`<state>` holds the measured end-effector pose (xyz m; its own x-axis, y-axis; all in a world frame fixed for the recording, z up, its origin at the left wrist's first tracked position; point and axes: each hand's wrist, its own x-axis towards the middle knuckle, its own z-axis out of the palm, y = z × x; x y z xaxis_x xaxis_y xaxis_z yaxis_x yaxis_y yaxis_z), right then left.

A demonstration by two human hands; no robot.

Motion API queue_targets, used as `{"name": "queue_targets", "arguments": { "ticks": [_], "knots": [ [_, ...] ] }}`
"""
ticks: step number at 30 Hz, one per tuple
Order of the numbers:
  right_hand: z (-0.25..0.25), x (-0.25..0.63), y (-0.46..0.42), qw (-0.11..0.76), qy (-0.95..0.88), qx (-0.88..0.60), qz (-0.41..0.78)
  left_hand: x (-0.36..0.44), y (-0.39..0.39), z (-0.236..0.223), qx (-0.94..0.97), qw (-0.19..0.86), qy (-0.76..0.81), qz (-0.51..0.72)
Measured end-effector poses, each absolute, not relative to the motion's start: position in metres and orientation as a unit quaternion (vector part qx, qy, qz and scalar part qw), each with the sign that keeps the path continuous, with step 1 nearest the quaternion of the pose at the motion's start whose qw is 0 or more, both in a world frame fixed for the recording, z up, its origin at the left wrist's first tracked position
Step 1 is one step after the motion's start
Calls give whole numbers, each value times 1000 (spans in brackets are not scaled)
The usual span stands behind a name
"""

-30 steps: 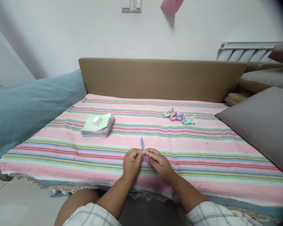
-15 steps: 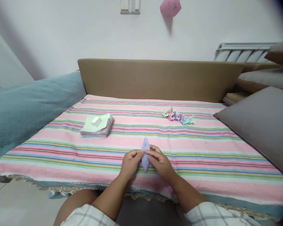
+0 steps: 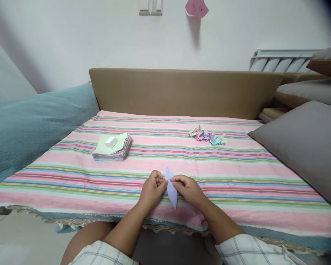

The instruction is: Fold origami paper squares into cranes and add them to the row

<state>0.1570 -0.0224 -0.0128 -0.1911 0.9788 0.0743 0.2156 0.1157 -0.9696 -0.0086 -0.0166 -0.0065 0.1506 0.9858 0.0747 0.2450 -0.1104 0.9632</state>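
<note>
A folded piece of lavender origami paper (image 3: 171,191), long and narrow with pointed ends, is held between my two hands above the striped cloth. My left hand (image 3: 153,187) pinches its left edge between thumb and curled fingers. From the other side, my right hand (image 3: 189,188) grips the right edge near the middle with thumb and forefinger. One point of the paper faces away from me, the other toward me. Beyond my right hand lies a cluster of small folded paper cranes (image 3: 206,136) in pink, purple, green and blue.
On the left, a stack of coloured paper sheets (image 3: 111,152) bears a small white block (image 3: 110,142). The striped cloth (image 3: 71,176) covers the sofa seat. A brown backrest (image 3: 182,92) stands behind, a teal armrest (image 3: 44,125) left and grey cushions (image 3: 306,136) right.
The lavender paper has turned: its split far end has given way to a single closed point. Both hands have shifted their grip, and the right fingers have come out from behind it.
</note>
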Motion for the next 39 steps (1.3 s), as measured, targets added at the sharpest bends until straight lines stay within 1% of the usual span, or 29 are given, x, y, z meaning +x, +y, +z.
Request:
{"name": "queue_targets", "arguments": {
  "ticks": [3, 6, 9, 11, 16, 22, 29, 34, 39],
  "knots": [
    [-11, 160, -23, 378, -704, -491, 347, -10, -20, -5, 713, 286, 545, 334],
    [-12, 162, -22, 343, -774, -467, 256, -9, -23, -4, 786, 152, 543, 253],
    [-15, 164, -21, 325, -810, -452, 184, -8, -22, -8, 822, 72, 522, 217],
    [-18, 167, -20, 326, -823, -442, 149, -8, -20, -11, 839, 48, 494, 224],
    [-17, 179, -17, 299, -869, -370, 137, -10, -18, -13, 868, 78, 425, 245],
    [-10, 187, -18, 278, -868, -363, 192, -18, -25, 2, 875, 138, 415, 207],
    [-11, 188, -17, 288, -861, -364, 210, -18, -24, -2, 870, 126, 421, 226],
    [-14, 187, -16, 292, -860, -371, 192, -18, -19, -7, 867, 128, 409, 252],
    [-16, 185, -12, 294, -852, -395, 178, -17, -16, -10, 861, 119, 428, 246]
  ]
}}
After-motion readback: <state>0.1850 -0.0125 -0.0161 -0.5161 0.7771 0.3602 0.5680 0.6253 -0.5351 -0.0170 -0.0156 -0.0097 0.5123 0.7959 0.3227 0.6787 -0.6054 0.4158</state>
